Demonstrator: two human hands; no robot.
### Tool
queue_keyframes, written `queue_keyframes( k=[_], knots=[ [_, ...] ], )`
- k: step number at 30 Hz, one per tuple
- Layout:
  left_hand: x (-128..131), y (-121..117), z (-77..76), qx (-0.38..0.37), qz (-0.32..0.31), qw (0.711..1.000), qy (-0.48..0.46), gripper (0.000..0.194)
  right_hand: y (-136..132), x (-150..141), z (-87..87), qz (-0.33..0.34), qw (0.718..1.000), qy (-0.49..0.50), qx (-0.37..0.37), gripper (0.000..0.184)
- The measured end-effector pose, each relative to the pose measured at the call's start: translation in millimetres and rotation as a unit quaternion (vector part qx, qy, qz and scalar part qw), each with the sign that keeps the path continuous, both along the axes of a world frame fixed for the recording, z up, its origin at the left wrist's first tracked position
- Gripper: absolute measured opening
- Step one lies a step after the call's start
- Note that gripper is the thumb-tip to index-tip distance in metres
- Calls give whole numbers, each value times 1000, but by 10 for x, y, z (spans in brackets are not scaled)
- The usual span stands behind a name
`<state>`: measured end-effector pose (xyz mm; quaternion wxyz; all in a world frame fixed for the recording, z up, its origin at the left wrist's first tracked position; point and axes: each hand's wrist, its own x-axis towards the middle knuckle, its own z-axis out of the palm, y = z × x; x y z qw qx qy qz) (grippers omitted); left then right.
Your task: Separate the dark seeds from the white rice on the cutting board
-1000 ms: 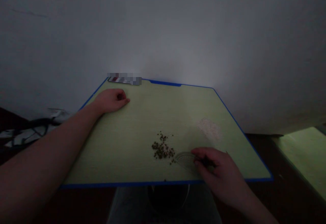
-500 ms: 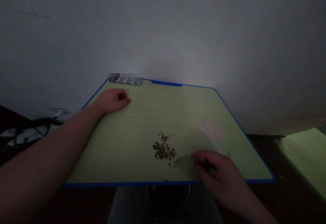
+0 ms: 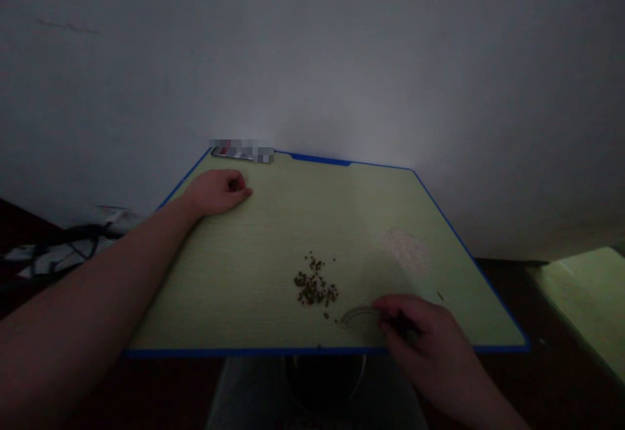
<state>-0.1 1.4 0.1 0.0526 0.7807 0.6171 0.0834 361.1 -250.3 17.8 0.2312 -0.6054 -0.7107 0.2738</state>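
A light green table (image 3: 273, 241) with a blue rim fills the middle of the dim view. My right hand (image 3: 422, 342) rests at its near edge, fingers pinched on a clear half-round plastic piece (image 3: 360, 319) lying flat on the table. Just left of that piece sits a small heap of dark grains (image 3: 315, 285). A pale patch of white grains (image 3: 405, 247) lies farther right. My left hand (image 3: 218, 190) rests as a loose fist near the far left corner, with nothing visible in it.
A flat object (image 3: 241, 152) lies at the far left edge against the grey wall. Dark cables (image 3: 58, 241) lie left of the table. A second green surface (image 3: 583, 293) stands at the right. A dark round container (image 3: 325, 381) sits below the near edge.
My right hand and the clear plastic piece have slid slightly right and nearer the table's front edge, away from the dark grains. My left hand has stayed put.
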Motion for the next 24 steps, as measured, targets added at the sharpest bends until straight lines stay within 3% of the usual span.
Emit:
queue_keyframes(
  k=[24],
  knots=[
    [19,-43,33,5,-17,1000,-22,38,124,-148,-15,18,999,-12,32,25]
  ],
)
